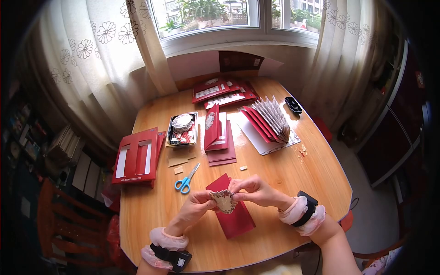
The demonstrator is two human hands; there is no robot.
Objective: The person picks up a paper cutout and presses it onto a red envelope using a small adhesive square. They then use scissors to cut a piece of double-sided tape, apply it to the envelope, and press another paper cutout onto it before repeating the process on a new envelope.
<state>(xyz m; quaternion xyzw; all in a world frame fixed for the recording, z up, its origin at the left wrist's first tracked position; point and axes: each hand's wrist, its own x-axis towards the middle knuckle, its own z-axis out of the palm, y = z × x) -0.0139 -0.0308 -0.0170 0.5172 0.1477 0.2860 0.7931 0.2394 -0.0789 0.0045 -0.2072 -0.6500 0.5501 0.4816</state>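
A small label with a scalloped, patterned edge and a pale middle (224,202) is held up between my two hands. My left hand (198,207) pinches its left edge, and my right hand (254,191) has its fingers closed at its upper right edge. Beneath both hands a dark red folded card (236,220) lies slanted on the table, partly covered by the label and fingers. Blue-handled scissors (184,184) lie to the left of the card, blades pointing away. Close by are a small tan piece (178,170) and a small whitish piece (243,168).
On the wooden table (284,215) are red packages (136,156) at left, a tray (182,129) of labels, upright red cards (216,130) in the middle, fanned patterned sheets (270,121), a black object (293,106) and more red packages (224,94) at the back.
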